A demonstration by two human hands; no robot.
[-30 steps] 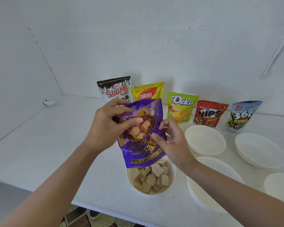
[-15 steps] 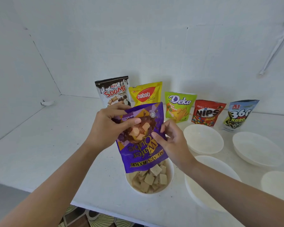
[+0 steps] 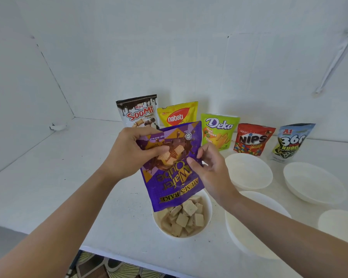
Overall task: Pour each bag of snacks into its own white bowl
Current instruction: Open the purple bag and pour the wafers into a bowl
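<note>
The wafer bag point(image 3: 173, 177) hangs upside down over the near bowl point(image 3: 209, 207), between the left hand point(image 3: 127, 155) and the right hand point(image 3: 211, 169). Wafer pieces point(image 3: 182, 219) lie in that bowl. Behind, by the wall, stand the Soomi bag point(image 3: 138, 113), Nabati bag point(image 3: 177, 115), Deka bag point(image 3: 219, 129), Nips bag point(image 3: 252, 139) and 360 bag point(image 3: 290, 141), left to right. Four more bowls point(image 3: 248, 170) sit to the right on the table point(image 3: 68, 177).

Left hand point(image 3: 127, 155) & right hand point(image 3: 213, 171) on purple wafer bag point(image 3: 175, 177) (upside down) over bowl point(image 3: 210, 208) w/ wafer cubes point(image 3: 186, 217)
</note>
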